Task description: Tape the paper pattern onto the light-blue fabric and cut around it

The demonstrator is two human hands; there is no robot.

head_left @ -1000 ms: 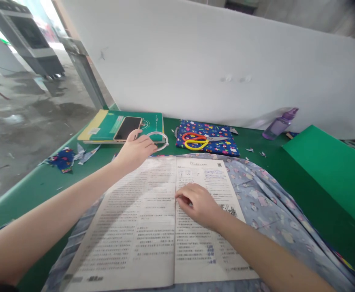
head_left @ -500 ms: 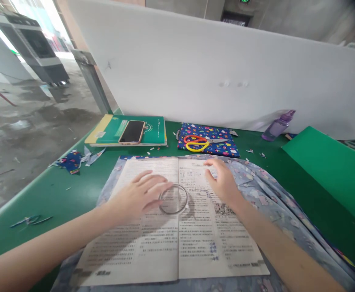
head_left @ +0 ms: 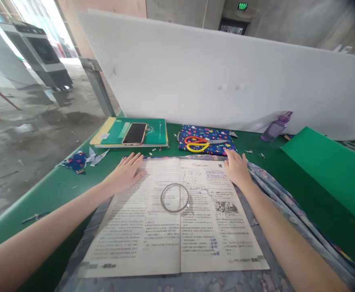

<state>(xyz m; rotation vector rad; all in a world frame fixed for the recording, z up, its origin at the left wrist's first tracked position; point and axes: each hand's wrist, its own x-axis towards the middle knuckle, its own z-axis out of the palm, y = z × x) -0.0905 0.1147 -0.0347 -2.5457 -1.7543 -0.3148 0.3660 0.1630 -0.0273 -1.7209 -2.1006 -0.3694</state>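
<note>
An open printed booklet [head_left: 162, 243] lies flat on a grey-blue flowered cloth [head_left: 274, 198]. Across its centre fold rests a thin grey ring [head_left: 162, 198] with a small white tab at its lower right; its exact kind I cannot tell. My left hand [head_left: 126, 175] lies flat with fingers spread at the booklet's upper left corner. At the upper right corner, my right hand [head_left: 237, 168] rests on the booklet's edge and the cloth, its fingers apart. Neither hand holds anything.
Behind the booklet lies folded blue patterned cloth [head_left: 208, 132] with scissors [head_left: 200, 145] on it. A phone [head_left: 135, 134] sits on green books [head_left: 157, 129]. Further right are a purple bottle [head_left: 276, 129] and a green board [head_left: 326, 170]. Cloth scraps [head_left: 76, 161] lie left. A white panel [head_left: 177, 73] borders the table.
My left hand has moved off the ring, out to the booklet's upper left corner. My right hand has shifted right to its upper right corner. The ring stays on the booklet.
</note>
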